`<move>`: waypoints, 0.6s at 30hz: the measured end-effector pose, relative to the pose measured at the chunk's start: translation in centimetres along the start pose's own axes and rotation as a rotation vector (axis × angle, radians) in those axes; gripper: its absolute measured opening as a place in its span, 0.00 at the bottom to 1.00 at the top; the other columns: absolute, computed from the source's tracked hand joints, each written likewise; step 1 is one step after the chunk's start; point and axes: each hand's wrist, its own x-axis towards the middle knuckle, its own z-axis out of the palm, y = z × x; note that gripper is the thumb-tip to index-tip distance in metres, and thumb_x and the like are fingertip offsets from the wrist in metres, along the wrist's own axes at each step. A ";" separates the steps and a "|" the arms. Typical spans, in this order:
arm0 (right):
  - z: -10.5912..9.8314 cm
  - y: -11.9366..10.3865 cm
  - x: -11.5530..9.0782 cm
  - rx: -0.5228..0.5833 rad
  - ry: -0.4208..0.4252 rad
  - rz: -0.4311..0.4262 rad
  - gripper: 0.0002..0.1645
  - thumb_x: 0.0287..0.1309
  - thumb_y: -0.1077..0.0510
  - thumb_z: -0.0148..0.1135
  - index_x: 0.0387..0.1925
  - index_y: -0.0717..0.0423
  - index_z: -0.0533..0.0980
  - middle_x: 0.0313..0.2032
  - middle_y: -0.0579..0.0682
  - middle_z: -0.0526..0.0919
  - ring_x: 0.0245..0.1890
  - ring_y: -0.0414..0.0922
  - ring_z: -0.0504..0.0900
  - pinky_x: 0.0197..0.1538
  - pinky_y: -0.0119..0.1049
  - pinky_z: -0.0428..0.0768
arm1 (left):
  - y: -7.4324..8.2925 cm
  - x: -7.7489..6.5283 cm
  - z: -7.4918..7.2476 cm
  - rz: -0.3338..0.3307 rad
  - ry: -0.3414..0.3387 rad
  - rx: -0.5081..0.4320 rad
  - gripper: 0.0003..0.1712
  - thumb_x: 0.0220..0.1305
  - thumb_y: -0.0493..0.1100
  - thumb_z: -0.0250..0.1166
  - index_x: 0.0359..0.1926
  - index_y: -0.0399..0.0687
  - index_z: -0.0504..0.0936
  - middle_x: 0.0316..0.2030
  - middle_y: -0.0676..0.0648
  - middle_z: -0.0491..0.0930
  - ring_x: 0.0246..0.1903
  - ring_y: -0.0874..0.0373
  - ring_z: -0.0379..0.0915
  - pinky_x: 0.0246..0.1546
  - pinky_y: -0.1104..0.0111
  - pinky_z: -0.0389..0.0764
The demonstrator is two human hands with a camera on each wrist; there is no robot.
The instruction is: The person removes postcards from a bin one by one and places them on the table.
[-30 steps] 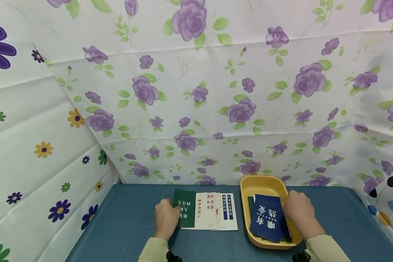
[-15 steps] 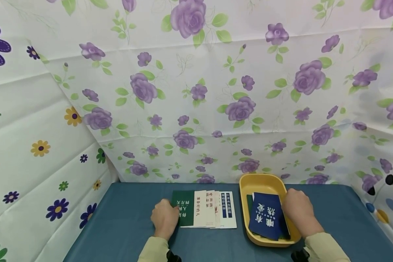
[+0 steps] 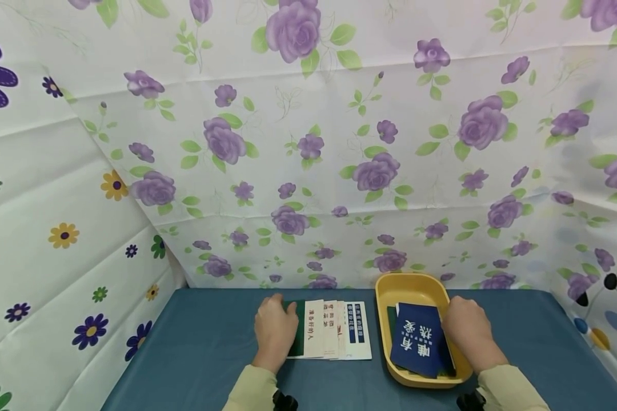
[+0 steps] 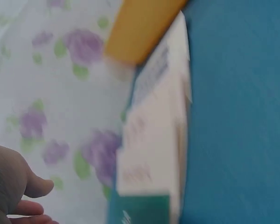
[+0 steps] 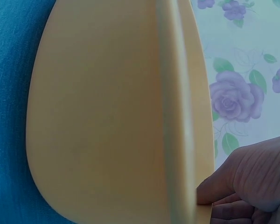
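A fanned row of several thin booklets lies on the table, with a green booklet (image 3: 299,334) leftmost, cream booklets (image 3: 316,330) beside it and a white one with blue bars (image 3: 358,331) at the right. My left hand (image 3: 275,331) hovers over the green booklet, covering much of its left part; in the left wrist view, thumb and fingers (image 4: 30,207) stand apart with nothing between them. At the right, my right hand (image 3: 470,325) grips the rim of a yellow plastic tray (image 3: 413,288), thumb on the edge in the right wrist view. Dark blue booklets (image 3: 419,342) lie stacked inside the tray.
Blue cloth (image 3: 185,354) covers the table. A white flowered sheet (image 3: 308,171) hangs along the back edge, and another sheet (image 3: 36,262) closes off the left side. The tray stands just right of the booklet row.
My left hand has left the green booklet's left edge and moved right and up over it, its fingers loosened. My right hand and the tray have stayed put.
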 end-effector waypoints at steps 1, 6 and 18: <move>0.0 0.0 0.0 0.000 -0.002 0.000 0.10 0.54 0.65 0.56 0.33 0.73 0.72 0.20 0.56 0.74 0.17 0.47 0.74 0.20 0.41 0.75 | 0.8 0.1 0.0 0.021 0.009 -0.021 0.18 0.58 0.46 0.66 0.46 0.39 0.80 0.38 0.42 0.77 0.34 0.50 0.75 0.30 0.58 0.77; 0.0 0.1 0.1 0.000 -0.001 -0.001 0.09 0.54 0.66 0.56 0.32 0.73 0.72 0.20 0.56 0.74 0.17 0.46 0.74 0.19 0.41 0.74 | 5.1 0.4 0.3 0.117 0.028 -0.117 0.20 0.59 0.45 0.65 0.49 0.39 0.78 0.44 0.42 0.76 0.44 0.50 0.74 0.38 0.61 0.77; 0.1 0.0 -0.1 0.004 0.006 0.006 0.08 0.54 0.66 0.55 0.30 0.71 0.73 0.19 0.55 0.74 0.17 0.46 0.74 0.18 0.40 0.74 | 13.8 -2.4 3.0 0.252 -0.145 -0.169 0.27 0.61 0.53 0.62 0.57 0.43 0.72 0.53 0.45 0.71 0.53 0.54 0.66 0.47 0.66 0.72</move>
